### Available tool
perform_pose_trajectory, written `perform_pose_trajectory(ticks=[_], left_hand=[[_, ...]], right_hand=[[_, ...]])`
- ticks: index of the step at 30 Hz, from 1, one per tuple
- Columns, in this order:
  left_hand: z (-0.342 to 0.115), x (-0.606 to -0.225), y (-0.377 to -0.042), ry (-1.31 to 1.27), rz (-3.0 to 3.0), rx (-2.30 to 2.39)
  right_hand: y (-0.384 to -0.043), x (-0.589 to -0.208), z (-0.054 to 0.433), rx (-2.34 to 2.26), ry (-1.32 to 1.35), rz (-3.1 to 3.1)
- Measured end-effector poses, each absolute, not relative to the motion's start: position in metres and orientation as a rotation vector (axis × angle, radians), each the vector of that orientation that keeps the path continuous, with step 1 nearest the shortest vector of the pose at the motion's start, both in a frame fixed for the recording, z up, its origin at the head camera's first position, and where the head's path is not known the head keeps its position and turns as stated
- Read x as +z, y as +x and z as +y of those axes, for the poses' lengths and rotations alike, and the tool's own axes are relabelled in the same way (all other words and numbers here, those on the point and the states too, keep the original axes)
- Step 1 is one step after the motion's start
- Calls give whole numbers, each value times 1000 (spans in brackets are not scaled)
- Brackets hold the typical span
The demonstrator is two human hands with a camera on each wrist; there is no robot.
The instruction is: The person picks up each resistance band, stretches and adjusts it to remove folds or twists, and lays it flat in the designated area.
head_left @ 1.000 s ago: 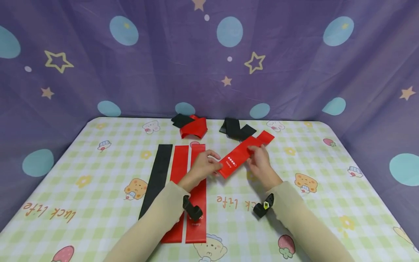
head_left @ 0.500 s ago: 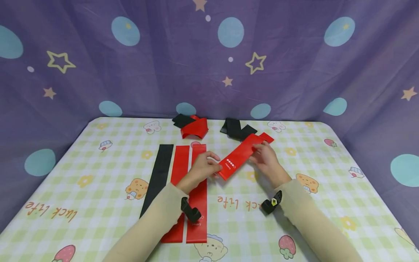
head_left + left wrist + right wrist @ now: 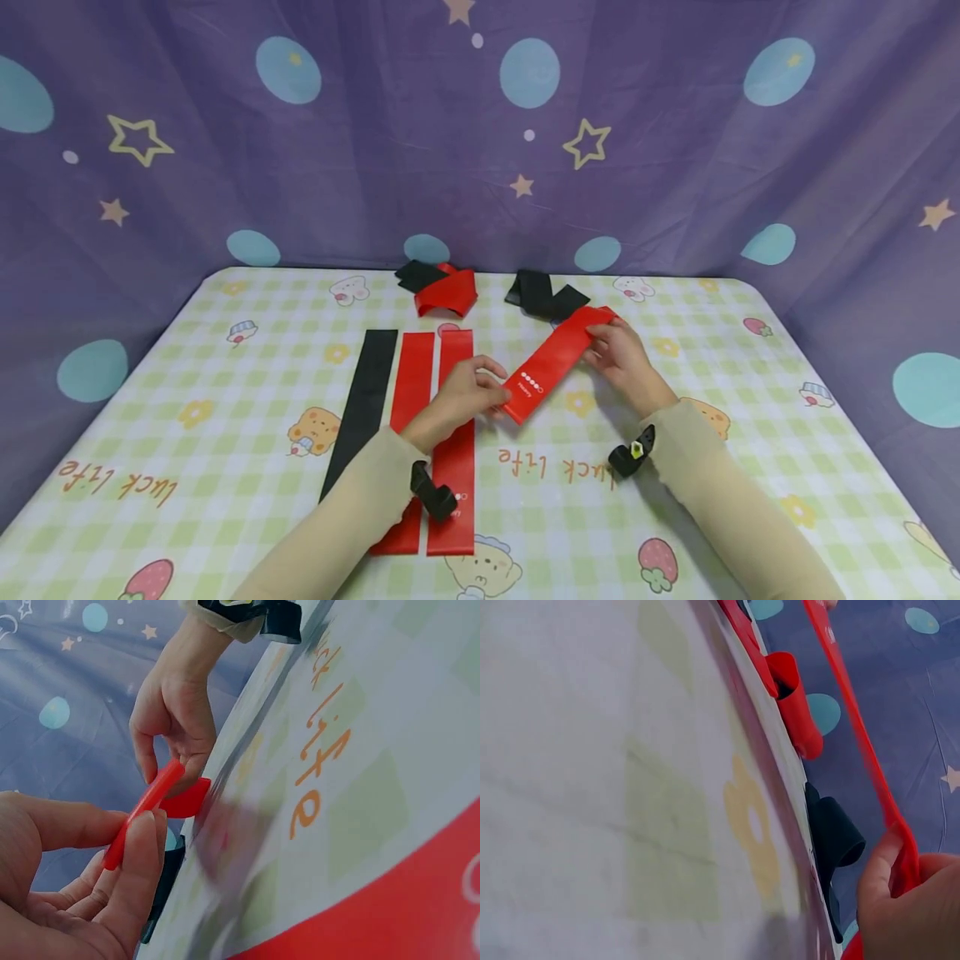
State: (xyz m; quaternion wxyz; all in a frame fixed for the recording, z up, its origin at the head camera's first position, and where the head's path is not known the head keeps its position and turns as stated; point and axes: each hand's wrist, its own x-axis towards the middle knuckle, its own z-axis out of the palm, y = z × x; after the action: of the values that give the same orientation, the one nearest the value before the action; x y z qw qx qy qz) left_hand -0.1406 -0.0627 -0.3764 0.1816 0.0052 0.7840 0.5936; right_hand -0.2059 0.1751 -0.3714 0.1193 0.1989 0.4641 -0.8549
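Between both hands a red resistance band (image 3: 551, 360), printed "Heavy" with white dots, slants up to the right above the table. My left hand (image 3: 467, 392) pinches its lower left end between thumb and fingers, as the left wrist view shows with the band (image 3: 142, 814) edge-on. Toward the upper right end, my right hand (image 3: 621, 357) grips the band; the right wrist view shows thumb and fingers around it (image 3: 906, 862). Under the left forearm lie two flat red bands (image 3: 411, 375) (image 3: 454, 450) and a flat black band (image 3: 367, 392), partly covered by the sleeve.
At the table's back edge lie a crumpled red band (image 3: 447, 293) with a black band (image 3: 418, 275) beside it, and a folded black band (image 3: 534, 293) right of them. A checked cloth (image 3: 247, 375) covers the table; a purple curtain (image 3: 420, 150) hangs behind.
My right hand has slid right along the band toward its far end, and less of the band's tail shows beyond it. The left hand keeps its pinch, dipping slightly.
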Motion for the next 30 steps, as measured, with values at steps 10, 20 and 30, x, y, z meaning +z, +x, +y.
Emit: perform_pose_trajectory(ticks=[10, 20, 30], left_hand=[[-63, -381, -132, 23, 2144, 1675], [-61, -380, -123, 179, 2162, 1629], [-62, -383, -114, 351, 2200, 1609]], right_hand=[[-212, -370, 171, -2511, 508, 1317], [-215, -361, 163, -2682, 332, 1181], [-215, -353, 154, -2763, 250, 1139]])
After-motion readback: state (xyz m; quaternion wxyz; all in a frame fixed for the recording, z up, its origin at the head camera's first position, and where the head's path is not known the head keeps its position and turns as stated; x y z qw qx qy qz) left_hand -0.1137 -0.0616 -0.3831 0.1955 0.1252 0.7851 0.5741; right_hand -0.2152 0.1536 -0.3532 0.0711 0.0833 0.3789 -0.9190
